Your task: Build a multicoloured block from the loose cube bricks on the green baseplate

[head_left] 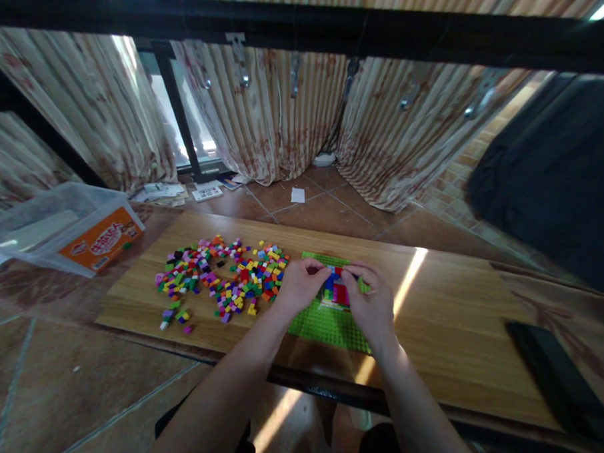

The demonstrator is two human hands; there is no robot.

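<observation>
A green studded baseplate (pixel 331 327) lies on the wooden board, with a small build of red, blue and lime toy bricks (pixel 340 294) on it. My left hand (pixel 303 283) reaches over the build's left side, thumb and forefinger pinched together beside blue bricks. From the right, my right hand (pixel 374 302) bends its fingers in at the build's top right edge, thumb close to the red piece. Both sets of fingertips nearly meet above the bricks. Whatever small piece each pinch holds is too small or hidden to tell.
Loose colourful bricks (pixel 234 279) spread across the board's left part. A clear plastic bin (pixel 66 230) with an orange label stands at the far left. A dark flat object (pixel 558 369) lies at the right. Papers (pixel 208 191) and striped curtains (pixel 282 120) are beyond the table.
</observation>
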